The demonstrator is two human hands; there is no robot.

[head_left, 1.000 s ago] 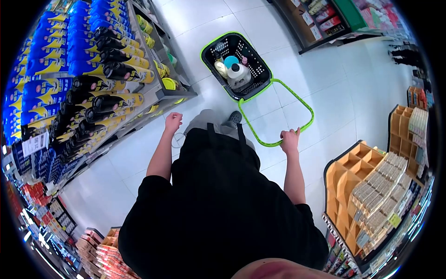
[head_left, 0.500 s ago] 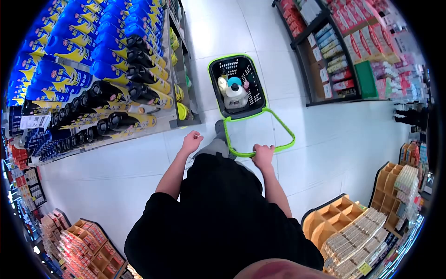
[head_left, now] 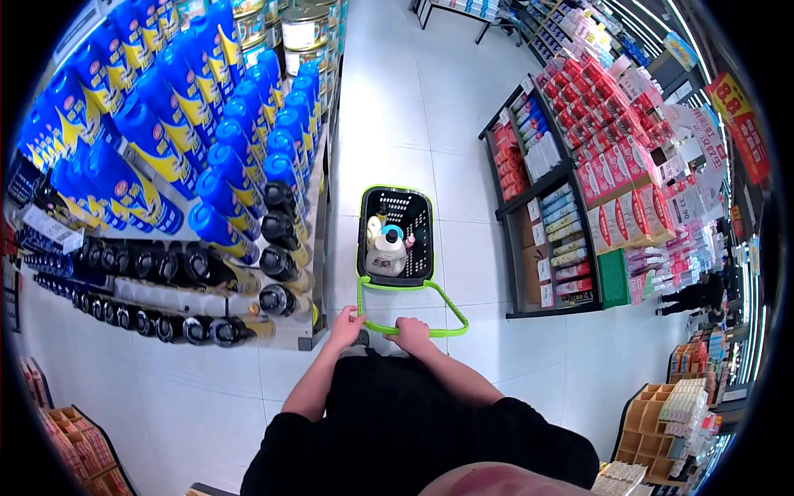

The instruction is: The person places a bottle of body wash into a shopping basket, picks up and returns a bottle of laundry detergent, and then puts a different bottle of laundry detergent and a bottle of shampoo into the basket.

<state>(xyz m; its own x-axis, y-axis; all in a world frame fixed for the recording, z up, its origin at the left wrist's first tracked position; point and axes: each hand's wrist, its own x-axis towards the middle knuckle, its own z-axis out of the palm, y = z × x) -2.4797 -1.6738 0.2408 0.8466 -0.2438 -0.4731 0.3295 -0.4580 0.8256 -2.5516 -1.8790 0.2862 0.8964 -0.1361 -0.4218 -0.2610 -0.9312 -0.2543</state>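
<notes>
A black rolling shopping basket (head_left: 424,240) with a lime-green rim stands on the floor ahead of me. Its green pull handle (head_left: 453,318) tilts back toward my body. My right hand (head_left: 411,331) is wrapped round the crossbar of that handle. At the handle's left corner, the fingers of my left hand (head_left: 347,325) are curled against the bar. Inside the basket are a clear bottle with a dark cap (head_left: 386,258), a pale bottle (head_left: 375,227), a round blue item (head_left: 394,230) and a small pink item (head_left: 409,240).
To the left, a shelf holds rows of blue-and-yellow bottles (head_left: 157,124), with black-capped bottles (head_left: 198,331) lower down. Large tins (head_left: 304,33) sit farther along. A dark rack (head_left: 542,318) of red and pink packs borders the right side. Pale tile floor (head_left: 389,124) runs between them.
My left hand has come from beside the handle to its left corner. The basket now sits straighter ahead and lower in view, and more of the aisle shows. My right hand keeps its grip.
</notes>
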